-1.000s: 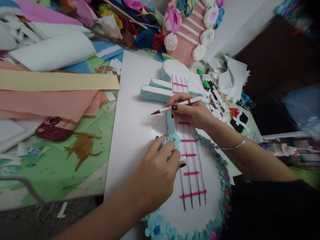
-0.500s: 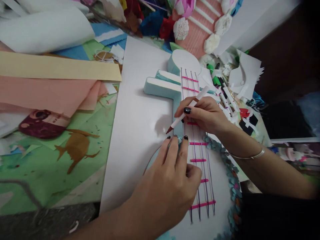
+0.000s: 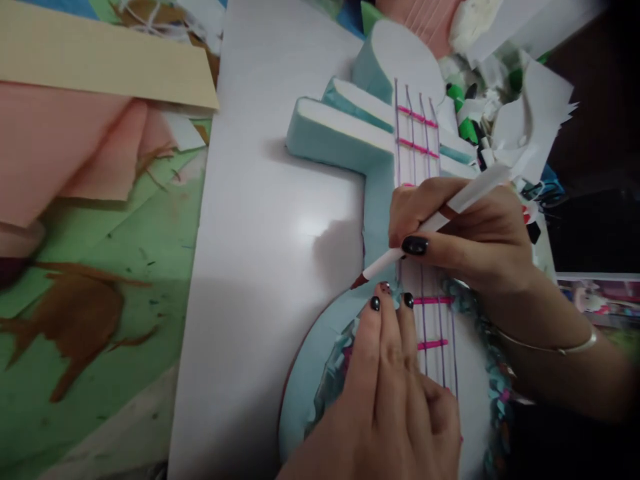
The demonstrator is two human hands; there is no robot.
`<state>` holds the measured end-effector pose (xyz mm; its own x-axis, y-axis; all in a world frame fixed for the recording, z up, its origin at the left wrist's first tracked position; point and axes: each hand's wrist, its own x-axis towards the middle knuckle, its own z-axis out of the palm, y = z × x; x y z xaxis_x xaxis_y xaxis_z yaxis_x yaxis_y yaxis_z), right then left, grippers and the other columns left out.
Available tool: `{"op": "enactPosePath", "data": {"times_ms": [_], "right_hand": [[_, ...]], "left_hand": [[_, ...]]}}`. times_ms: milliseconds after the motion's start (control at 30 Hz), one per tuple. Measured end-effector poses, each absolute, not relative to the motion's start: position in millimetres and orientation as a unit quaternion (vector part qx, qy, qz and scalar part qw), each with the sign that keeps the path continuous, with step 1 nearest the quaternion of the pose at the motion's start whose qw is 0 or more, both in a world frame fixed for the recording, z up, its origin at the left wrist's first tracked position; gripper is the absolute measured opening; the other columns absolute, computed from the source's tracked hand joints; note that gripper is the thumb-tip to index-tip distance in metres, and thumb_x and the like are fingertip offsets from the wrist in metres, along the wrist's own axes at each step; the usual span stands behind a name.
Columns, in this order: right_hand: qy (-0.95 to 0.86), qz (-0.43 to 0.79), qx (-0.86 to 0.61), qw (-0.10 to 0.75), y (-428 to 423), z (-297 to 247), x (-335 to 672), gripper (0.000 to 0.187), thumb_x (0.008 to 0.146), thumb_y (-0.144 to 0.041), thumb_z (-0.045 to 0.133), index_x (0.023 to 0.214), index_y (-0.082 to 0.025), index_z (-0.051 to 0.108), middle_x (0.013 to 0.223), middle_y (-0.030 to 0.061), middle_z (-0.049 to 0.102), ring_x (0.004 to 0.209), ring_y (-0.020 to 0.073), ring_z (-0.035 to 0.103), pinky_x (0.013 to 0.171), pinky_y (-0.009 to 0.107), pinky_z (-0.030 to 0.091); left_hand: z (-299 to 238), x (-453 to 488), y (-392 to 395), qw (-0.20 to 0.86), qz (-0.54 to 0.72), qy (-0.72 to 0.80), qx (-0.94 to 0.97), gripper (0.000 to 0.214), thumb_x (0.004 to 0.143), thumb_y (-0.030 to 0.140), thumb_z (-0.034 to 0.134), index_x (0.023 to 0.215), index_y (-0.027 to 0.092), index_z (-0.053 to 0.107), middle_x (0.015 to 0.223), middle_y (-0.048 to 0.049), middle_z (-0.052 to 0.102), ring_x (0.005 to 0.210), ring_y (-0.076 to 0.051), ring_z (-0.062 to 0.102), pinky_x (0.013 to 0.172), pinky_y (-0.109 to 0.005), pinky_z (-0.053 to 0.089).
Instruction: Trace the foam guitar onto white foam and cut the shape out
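Foam guitar model [image 3: 380,193]: white top face, pale teal side walls, rounded headstock at the far end with two blocky pegs jutting to the left. Four purple strings [image 3: 441,347] run down the neck, crossed by short pink fret bars [image 3: 433,300]. Small teal paper flowers [image 3: 497,387] trim the round body's rim. It lies flat on a white sheet [image 3: 260,233], neck pointing away from the person and body nearest them.

Pen [image 3: 470,197]: white barrel, dark red brush tip, slanting down-left. The tip sits at the left edge of the neck where it meets the body.

Right hand [image 3: 470,233]: closed around the pen in a writing grip, resting across the neck; thin bracelet [image 3: 555,347] on the wrist.

Left hand [image 3: 395,400]: flat and open, gripping nothing, fingers together and pressed on the body's top face, fingertips just below the pen tip and nearly touching it.

Surroundings: bare white sheet lies wide to the left of the guitar. Beyond its left edge are a green sheet [image 3: 125,280] with a brown cut-out [image 3: 65,327], peach paper [image 3: 60,140] and a tan strip [image 3: 100,63]. On the right, a crowded heap of white paper scraps [image 3: 530,113] and a green marker [image 3: 463,110] lies close against the headstock.
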<state>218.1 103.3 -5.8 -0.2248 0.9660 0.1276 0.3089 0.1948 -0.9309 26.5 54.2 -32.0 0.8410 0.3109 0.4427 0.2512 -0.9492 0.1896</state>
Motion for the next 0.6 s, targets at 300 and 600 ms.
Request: {"op": "enactPosePath", "data": {"times_ms": [300, 600], "right_hand": [[-0.713, 0.397, -0.476, 0.328, 101, 1, 215, 0.011, 0.078, -0.006, 0.061, 0.076, -0.016, 0.064, 0.077, 0.0048, 0.066, 0.064, 0.0137, 0.059, 0.056, 0.032, 0.046], [-0.752, 0.376, -0.483, 0.244, 106, 7, 213, 0.008, 0.081, -0.012, 0.063, 0.077, -0.019, 0.061, 0.081, 0.0006, 0.068, 0.069, 0.0114, 0.061, 0.064, 0.030, 0.048]], "left_hand": [[-34, 26, 42, 0.108, 0.235, 0.201, 0.945, 0.013, 0.087, 0.027, 0.054, 0.079, 0.019, 0.059, 0.098, -0.0031, 0.071, 0.109, -0.027, 0.062, 0.096, -0.045, 0.051], [-36, 28, 49, 0.084, 0.247, 0.167, 0.951, 0.018, 0.088, 0.034, 0.053, 0.083, 0.018, 0.061, 0.114, -0.0078, 0.067, 0.116, -0.029, 0.057, 0.099, -0.048, 0.049]]}}
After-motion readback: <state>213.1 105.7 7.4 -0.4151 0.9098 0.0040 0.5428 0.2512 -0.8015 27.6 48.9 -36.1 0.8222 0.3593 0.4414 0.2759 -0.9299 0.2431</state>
